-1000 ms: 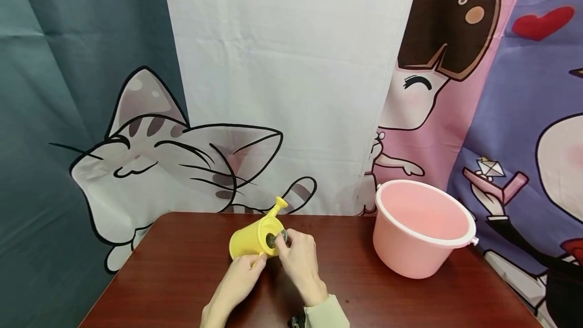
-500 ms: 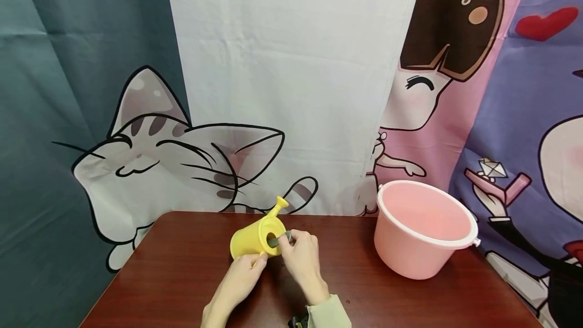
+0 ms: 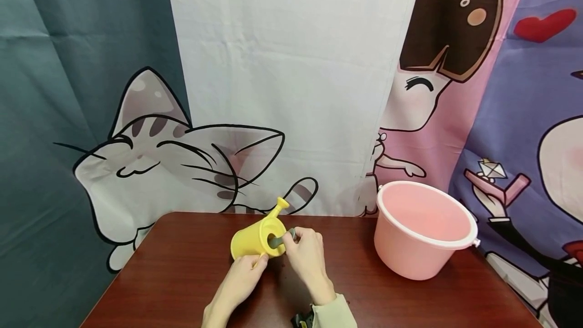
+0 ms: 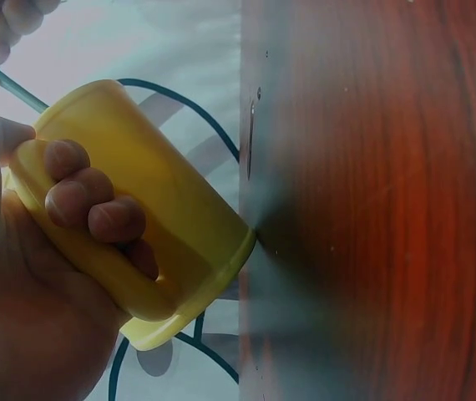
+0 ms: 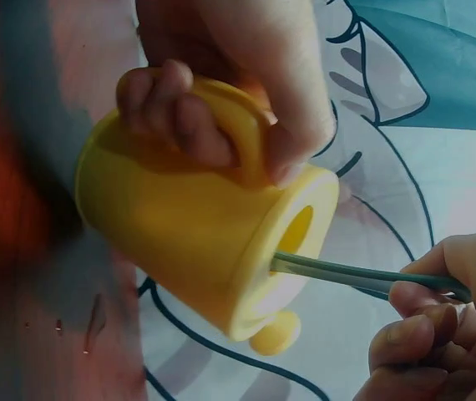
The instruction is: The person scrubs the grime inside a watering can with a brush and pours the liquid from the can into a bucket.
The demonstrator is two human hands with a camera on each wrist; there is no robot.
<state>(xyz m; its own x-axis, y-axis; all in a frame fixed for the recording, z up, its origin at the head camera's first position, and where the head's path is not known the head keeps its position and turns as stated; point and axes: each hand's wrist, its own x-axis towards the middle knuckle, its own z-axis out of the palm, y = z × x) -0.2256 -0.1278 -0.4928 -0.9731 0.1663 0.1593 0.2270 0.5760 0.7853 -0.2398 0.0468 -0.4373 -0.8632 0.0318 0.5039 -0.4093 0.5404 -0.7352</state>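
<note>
A yellow watering can [image 3: 250, 243] is tipped on its side over the brown table, its opening turned toward the right hand. The left hand [image 3: 242, 281] grips the can's handle, fingers wrapped through it in the left wrist view, where the can's base edge [image 4: 250, 238] comes right down to the tabletop. From the right, the right hand [image 3: 308, 259] pinches a slim green handle [image 5: 346, 276] with a looped end. This green handle enters the round hole in the can's top; its far end is hidden inside.
A pink bucket [image 3: 410, 254] with a white rim stands at the table's right. Behind the table [image 3: 173, 272] hangs a cartoon-printed cloth [image 3: 291, 65]. Small water drops [image 5: 94, 324] lie on the tabletop close to the can.
The right hand has drawn slightly to the right, and more of the green handle shows outside the can. The left hand and the can have stayed nearly in place.
</note>
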